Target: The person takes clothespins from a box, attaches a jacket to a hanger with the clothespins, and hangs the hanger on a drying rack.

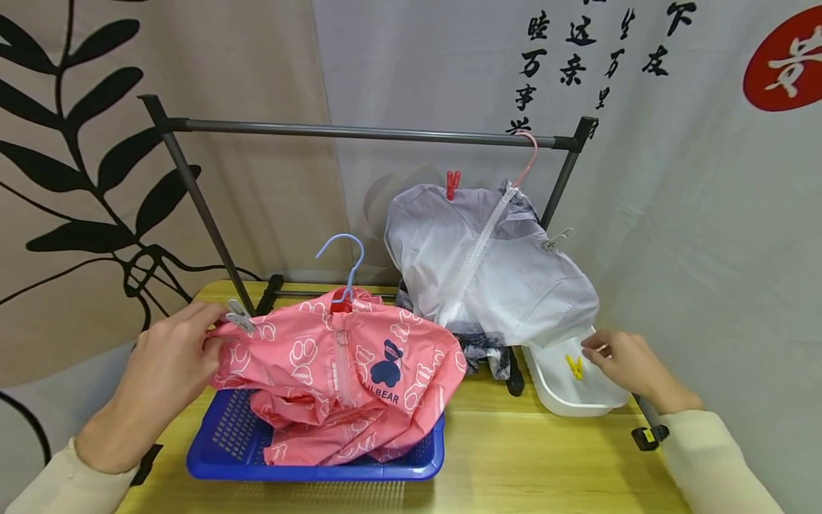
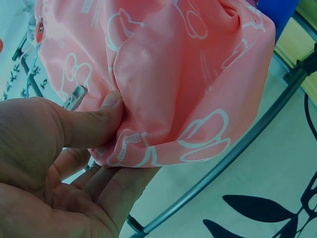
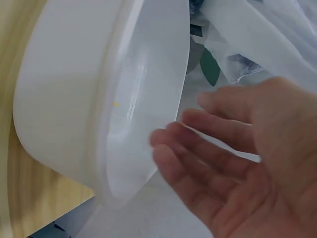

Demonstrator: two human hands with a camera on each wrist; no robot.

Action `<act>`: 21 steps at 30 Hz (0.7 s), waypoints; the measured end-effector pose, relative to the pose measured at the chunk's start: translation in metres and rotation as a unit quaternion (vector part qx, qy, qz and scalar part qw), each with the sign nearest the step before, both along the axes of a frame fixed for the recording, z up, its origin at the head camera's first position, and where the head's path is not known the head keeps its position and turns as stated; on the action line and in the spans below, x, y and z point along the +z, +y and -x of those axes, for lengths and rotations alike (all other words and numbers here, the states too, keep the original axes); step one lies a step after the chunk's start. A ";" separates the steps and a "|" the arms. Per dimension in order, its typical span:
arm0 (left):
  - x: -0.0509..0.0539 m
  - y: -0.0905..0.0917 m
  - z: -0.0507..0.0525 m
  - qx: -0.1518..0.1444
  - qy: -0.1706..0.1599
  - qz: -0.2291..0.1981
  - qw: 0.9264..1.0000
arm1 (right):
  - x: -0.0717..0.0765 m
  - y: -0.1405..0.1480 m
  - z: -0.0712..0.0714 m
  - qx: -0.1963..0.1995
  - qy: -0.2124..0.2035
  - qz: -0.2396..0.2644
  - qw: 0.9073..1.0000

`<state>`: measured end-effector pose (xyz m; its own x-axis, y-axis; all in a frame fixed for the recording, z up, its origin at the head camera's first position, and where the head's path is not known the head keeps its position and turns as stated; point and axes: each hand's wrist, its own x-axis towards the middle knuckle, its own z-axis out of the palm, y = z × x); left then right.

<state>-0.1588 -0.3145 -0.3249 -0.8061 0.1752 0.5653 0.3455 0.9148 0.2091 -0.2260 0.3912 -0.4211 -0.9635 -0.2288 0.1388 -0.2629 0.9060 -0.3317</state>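
My left hand (image 1: 172,360) pinches the shoulder edge of a pink hooded-style jacket (image 1: 385,371) with white bear outlines; the left wrist view shows thumb and fingers on the cloth (image 2: 153,74). A grey clothespin (image 1: 240,315) clips that same edge, just by my fingers. Through the jacket's neck runs a blue hanger (image 1: 349,264), its hook standing free in the air. Over the white basin (image 1: 568,409) hovers my right hand (image 1: 632,365), with loosely bent fingers that hold nothing in the right wrist view. A yellow clothespin (image 1: 574,367) lies inside the basin.
Below the jacket sits a blue basket (image 1: 308,472). A dark metal rack (image 1: 359,132) spans the wooden table (image 1: 507,457). From its bar hangs a pale grey jacket (image 1: 437,250) on a pink hanger (image 1: 530,160), with a red clothespin (image 1: 452,185) and a light clothespin (image 1: 557,239).
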 end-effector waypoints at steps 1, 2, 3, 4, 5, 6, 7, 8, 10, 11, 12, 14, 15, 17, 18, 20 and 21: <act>0.000 0.000 0.000 0.000 -0.001 0.001 1.000 | 0.000 0.001 0.002 0.004 -0.015 -0.002 1.000; 0.000 0.000 0.000 0.001 -0.002 0.002 1.000 | 0.000 0.001 0.003 0.008 -0.026 -0.004 1.000; 0.000 0.000 0.000 0.001 -0.002 0.002 1.000 | -0.001 0.001 0.004 0.015 -0.036 -0.006 0.999; 0.000 0.000 0.000 0.000 -0.002 0.002 1.000 | -0.002 0.002 0.006 0.021 -0.045 -0.009 0.999; 0.000 0.000 0.000 -0.001 -0.002 0.002 1.000 | -0.003 0.002 0.007 0.028 -0.052 -0.013 0.998; 0.000 0.000 0.000 -0.001 -0.002 0.001 1.000 | -0.003 0.002 0.008 0.034 -0.060 -0.017 0.997; 0.000 0.000 0.000 -0.002 -0.001 0.001 1.000 | -0.003 0.002 0.009 0.041 -0.067 -0.022 0.997; 0.000 0.000 0.000 -0.002 -0.001 0.001 1.000 | -0.003 0.001 0.010 0.048 -0.075 -0.027 0.996; 0.000 0.000 0.000 -0.003 -0.001 0.000 1.000 | -0.004 0.000 0.013 0.059 -0.093 -0.037 0.993; 0.000 0.000 0.000 -0.003 0.000 0.000 1.000 | -0.006 -0.001 0.014 0.062 -0.104 -0.039 0.992; 0.000 0.000 0.000 -0.003 0.001 -0.001 1.000 | -0.008 0.000 0.017 0.068 -0.111 -0.039 0.991; -0.001 0.000 0.001 -0.003 0.002 -0.001 1.000 | -0.016 0.004 0.023 0.079 -0.128 -0.037 0.988; -0.001 0.000 0.001 -0.003 0.003 -0.001 1.000 | -0.025 0.010 0.028 0.094 -0.124 -0.031 0.987; -0.001 0.000 0.001 -0.003 0.005 -0.001 1.000 | -0.040 0.020 0.037 0.108 -0.126 -0.032 0.986; -0.001 0.000 0.001 -0.003 0.005 -0.001 1.000 | -0.049 0.027 0.042 0.121 -0.125 -0.034 0.984; -0.001 0.000 0.001 -0.005 0.007 0.000 1.000 | -0.066 0.038 0.052 0.125 -0.126 -0.045 0.983; -0.001 -0.001 0.002 -0.006 0.008 0.000 1.000 | -0.072 0.041 0.056 0.126 -0.126 -0.054 0.982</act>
<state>-0.1604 -0.3150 -0.3260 -0.7946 0.1847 0.5784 0.3594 0.9108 0.2029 -0.2822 0.4323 -0.4934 -0.8749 -0.4649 -0.1354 -0.4053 0.8561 -0.3207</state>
